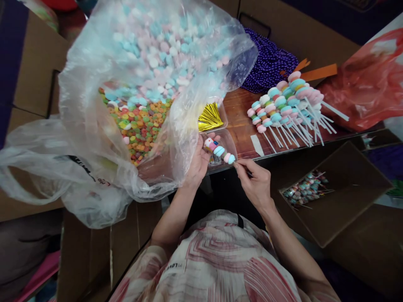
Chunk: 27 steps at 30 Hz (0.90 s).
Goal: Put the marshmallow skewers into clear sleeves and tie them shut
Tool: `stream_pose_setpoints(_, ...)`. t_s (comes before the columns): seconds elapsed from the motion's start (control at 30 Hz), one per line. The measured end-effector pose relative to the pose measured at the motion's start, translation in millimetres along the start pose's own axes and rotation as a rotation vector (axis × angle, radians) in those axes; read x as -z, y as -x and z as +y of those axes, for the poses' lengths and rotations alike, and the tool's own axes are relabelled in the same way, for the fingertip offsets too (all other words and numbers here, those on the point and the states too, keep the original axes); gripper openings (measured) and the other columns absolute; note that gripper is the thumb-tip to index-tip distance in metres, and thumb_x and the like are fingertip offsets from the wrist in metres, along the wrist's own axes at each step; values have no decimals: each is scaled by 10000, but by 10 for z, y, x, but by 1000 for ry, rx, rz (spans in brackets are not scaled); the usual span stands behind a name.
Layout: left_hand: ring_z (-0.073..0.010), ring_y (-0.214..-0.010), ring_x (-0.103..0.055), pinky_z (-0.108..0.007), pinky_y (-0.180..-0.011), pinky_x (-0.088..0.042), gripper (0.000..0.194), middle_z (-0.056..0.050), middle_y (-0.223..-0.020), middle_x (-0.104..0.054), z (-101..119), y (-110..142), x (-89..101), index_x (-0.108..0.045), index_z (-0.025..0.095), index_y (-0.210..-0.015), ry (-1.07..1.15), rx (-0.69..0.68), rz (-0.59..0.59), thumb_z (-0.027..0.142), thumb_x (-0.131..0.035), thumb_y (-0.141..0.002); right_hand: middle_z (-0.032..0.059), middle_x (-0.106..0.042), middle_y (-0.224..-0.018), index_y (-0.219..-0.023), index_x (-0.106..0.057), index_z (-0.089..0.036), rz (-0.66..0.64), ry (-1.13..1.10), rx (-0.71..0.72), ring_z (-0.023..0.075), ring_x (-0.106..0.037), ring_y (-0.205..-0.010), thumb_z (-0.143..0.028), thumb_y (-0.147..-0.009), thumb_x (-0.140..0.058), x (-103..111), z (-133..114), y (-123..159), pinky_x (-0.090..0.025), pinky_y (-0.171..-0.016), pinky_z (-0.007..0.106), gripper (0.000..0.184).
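Observation:
Between my hands is a candy skewer (219, 150) of blue, pink and white sweets, held at a slant over a clear plastic tray (231, 140). My left hand (197, 165) closes its fingers around the upper end. At the lower end, my right hand (253, 179) pinches the stick, most of which is hidden by the fingers. Gold twist ties (210, 117) lie in another clear tray just beyond. To the left, a big clear plastic bag (85, 79) holds many pastel sweets (163, 50) and small coloured candy rings (141, 126).
A pile of candy skewers (288, 102) with white sticks lies on the table (236, 111) at right. Behind it are purple bead strings (267, 58). A red plastic bag (368, 84) sits far right. Below, a cardboard box (343, 188) holds wrapped skewers (305, 188).

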<state>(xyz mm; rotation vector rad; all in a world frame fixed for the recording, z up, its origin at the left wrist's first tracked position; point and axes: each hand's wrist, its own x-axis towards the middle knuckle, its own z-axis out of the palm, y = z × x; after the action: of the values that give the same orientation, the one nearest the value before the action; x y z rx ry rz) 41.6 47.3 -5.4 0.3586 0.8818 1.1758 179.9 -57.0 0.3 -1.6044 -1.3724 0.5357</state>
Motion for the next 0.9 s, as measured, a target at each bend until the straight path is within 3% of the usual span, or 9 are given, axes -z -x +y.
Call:
stream_pose_setpoints(0.2, -252, -1203, -722, -380, -1072, -524, 224, -53, -972, -794, -32, 61, -37, -626, 195, -906, -14, 10, -11, 399, -713, -942, 2, -677, -706, -851, -711, -204, 41, -8, 5, 123, -578, -588, -276, -968, -610, -77, -28, -3, -452, -626, 267, 171)
stream_pose_setpoints(0.37, -252, -1285, -679, -376, -1101, -504, 226, -58, -1056, -800, -65, 91, -33, -624, 198, -896, -10, 39, -9, 406, -686, -961, 45, -719, -758, -829, -718, -221, 68, 145, 112, 165, -653, -693, -261, -992, -560, -116, 4, -7, -494, -699, 286, 230)
stream_pose_setpoints(0.53, -237, -1283, -680, -358, -1074, -529, 154, -27, -1043, -802, -89, 108, -25, -652, 220, -941, 5, 20, -23, 370, -679, -967, 26, -609, -622, -743, -679, -222, -27, 334, 213, 143, -548, -593, -238, -1014, -510, -120, 47, -17, -428, -642, 269, 320)
stream_pose_setpoints(0.67, -240, -1249, -700, -358, -1037, -545, 177, -28, -1031, -804, -92, 114, -14, -661, 226, -940, -11, 26, -7, 400, -690, -958, 11, -623, -662, -795, -662, -226, -71, 201, 128, 130, -549, -593, -265, -1016, -520, -110, 21, -8, -427, -636, 253, 265)
stream_pose_setpoints(0.77, -241, -1165, -738, -362, -1004, -555, 204, -31, -942, -801, -117, 139, -14, -663, 215, -943, -36, 25, -34, 408, -728, -929, -17, -592, -642, -798, -637, -227, -38, 115, 50, 115, -507, -550, -277, -1003, -541, -143, -18, -1, -406, -599, 246, 232)
stream_pose_setpoints(0.9, -229, -1082, -765, -354, -985, -567, 255, -31, -900, -796, -169, 210, -33, -664, 197, -922, -51, -12, -106, 419, -782, -880, -13, -606, -650, -778, -615, -224, 35, 91, 49, 117, -506, -544, -266, -983, -544, -273, -64, -38, -408, -602, 252, 221)
